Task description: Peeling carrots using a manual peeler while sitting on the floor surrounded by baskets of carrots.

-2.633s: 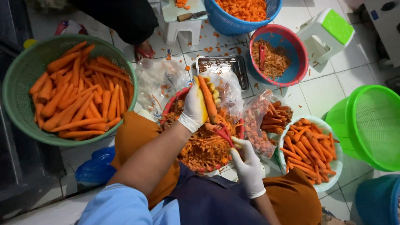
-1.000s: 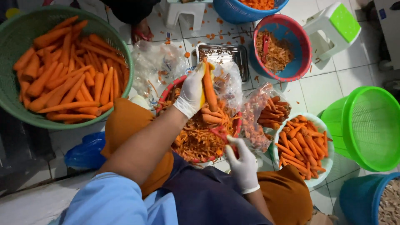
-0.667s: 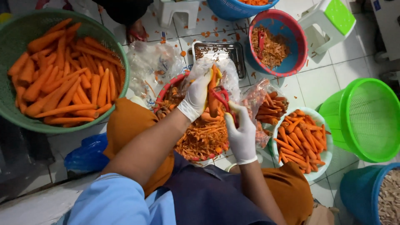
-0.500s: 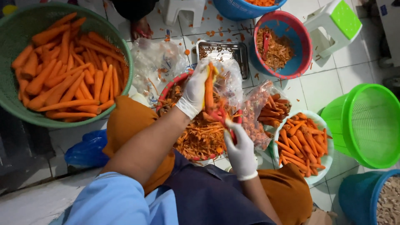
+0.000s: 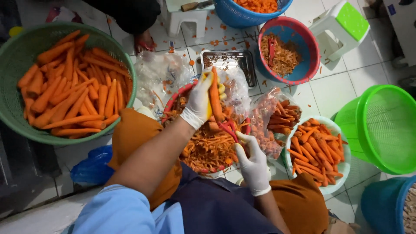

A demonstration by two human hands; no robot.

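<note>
Head view, looking down at a tiled floor workstation.

Left hand (image 5: 198, 102), in a white glove: fingers wrapped around a long orange carrot (image 5: 215, 99), holding it nearly upright, tip pointing away from the body. The carrot sits above the far rim of a red-rimmed round basin heaped with thin orange carrot peelings (image 5: 208, 149), which rests between the person's knees.

Right hand (image 5: 252, 162), also white-gloved: fingers closed on a small red-handled peeler (image 5: 228, 130). The peeler's head lies at the lower end of the carrot, touching or just beside it; cannot tell which.

Surroundings:
- Large green plastic basket full of whole unpeeled carrots (image 5: 17, 65), to the left, well apart from the hands.
- White round bowl of short peeled carrot pieces (image 5: 342, 173), to the right, just beside the right knee.
- Clear plastic bag holding more carrots (image 5: 271, 123), between the peelings basin and the white bowl.
- Blue basin with a red rim holding scraps and a red tool (image 5: 303, 56), beyond the bag.
- Small rectangular metal tray (image 5: 227, 60), just past the carrot tip.
- Empty bright green mesh basket (image 5: 381, 125), far right.
- White stool with a green top (image 5: 342, 24), upper right.
- Crumpled blue plastic bag (image 5: 93, 167), on the floor beside the left knee.
</note>
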